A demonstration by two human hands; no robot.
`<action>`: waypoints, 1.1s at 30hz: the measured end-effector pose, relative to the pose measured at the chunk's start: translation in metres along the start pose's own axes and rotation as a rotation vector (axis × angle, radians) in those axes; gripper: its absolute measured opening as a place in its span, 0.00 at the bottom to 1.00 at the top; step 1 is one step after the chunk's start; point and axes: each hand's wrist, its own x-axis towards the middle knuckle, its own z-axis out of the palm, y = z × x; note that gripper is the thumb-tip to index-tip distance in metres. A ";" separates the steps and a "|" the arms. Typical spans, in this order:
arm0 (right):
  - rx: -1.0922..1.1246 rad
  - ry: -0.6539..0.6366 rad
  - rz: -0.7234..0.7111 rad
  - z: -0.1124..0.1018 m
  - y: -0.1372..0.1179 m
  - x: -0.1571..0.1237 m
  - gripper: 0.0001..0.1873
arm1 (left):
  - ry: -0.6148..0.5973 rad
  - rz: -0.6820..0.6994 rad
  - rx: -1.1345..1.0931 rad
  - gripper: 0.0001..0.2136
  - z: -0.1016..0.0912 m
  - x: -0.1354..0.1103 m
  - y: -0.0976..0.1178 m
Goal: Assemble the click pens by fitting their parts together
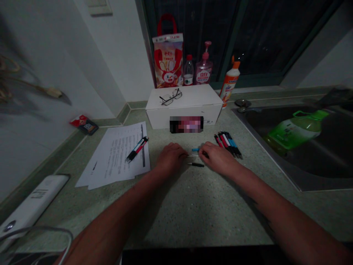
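My left hand (171,157) is closed in a pinch at one end of a thin, pale pen refill (193,156). The fingers of my right hand (216,156) are curled at its other end, so it spans the small gap between my hands. Just behind the refill, a short blue pen part (195,149) lies against my right fingertips. In front lies a black pen barrel piece (196,165) with a pointed tip, touched by neither hand. To the right of my right hand, several pens (227,143) with red, white and blue barrels lie side by side.
Printed sheets (113,158) with several pens (137,149) on them lie at left. Behind stands a white box (184,99) carrying glasses (171,97), with a pixelated rectangular item (186,124) against it. A sink (296,186) holding a green bottle (296,130) is at right.
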 end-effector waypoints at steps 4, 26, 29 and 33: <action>-0.014 -0.010 -0.003 -0.002 0.003 -0.001 0.10 | -0.015 -0.031 0.014 0.06 -0.004 0.000 -0.002; 0.061 0.179 -0.021 0.005 0.002 0.002 0.10 | -0.020 0.107 0.053 0.10 0.009 0.003 0.016; 0.009 0.144 0.005 0.005 0.004 0.003 0.12 | -0.051 0.133 0.108 0.10 0.010 0.005 0.016; -0.039 0.081 0.002 0.004 0.003 0.003 0.09 | -0.009 0.080 0.036 0.10 0.011 0.004 0.013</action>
